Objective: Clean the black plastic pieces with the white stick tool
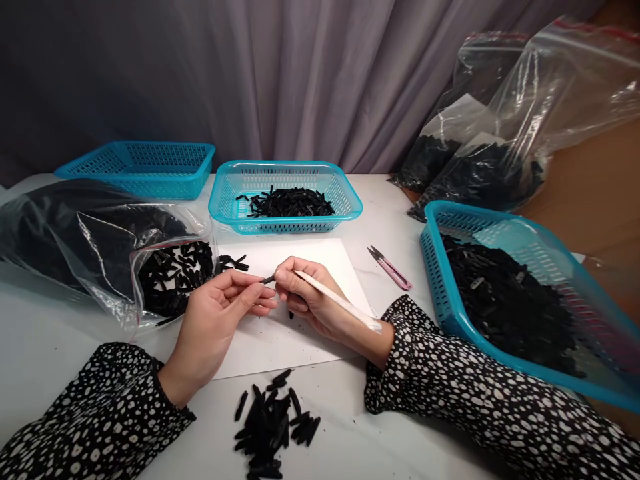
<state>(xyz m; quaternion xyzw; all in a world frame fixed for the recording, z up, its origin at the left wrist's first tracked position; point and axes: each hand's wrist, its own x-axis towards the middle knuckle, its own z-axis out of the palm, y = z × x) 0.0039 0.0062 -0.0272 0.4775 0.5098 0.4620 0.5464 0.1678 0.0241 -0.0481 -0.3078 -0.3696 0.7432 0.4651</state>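
Note:
My left hand (215,317) is closed, pinching a small black strip (268,280) between thumb and fingers. My right hand (313,297) meets it from the other side, wrapped round a long, slim white-handled tool (347,305) that lies back along the wrist. The tool's working tip is hidden by the fingers, so its kind cannot be made out. Both hands are over a white sheet of paper (330,347) dotted with dark crumbs. Nearer to me lies a loose pile of black strips (267,423) on the table.
Left is a clear plastic bag (100,247) spilling black strips. Behind stand a blue basket (285,223) holding strips and another blue basket (195,183). Pink thread snips (393,270) lie right, beside a large full blue basket (445,293). Zip bags (520,100) stand behind it.

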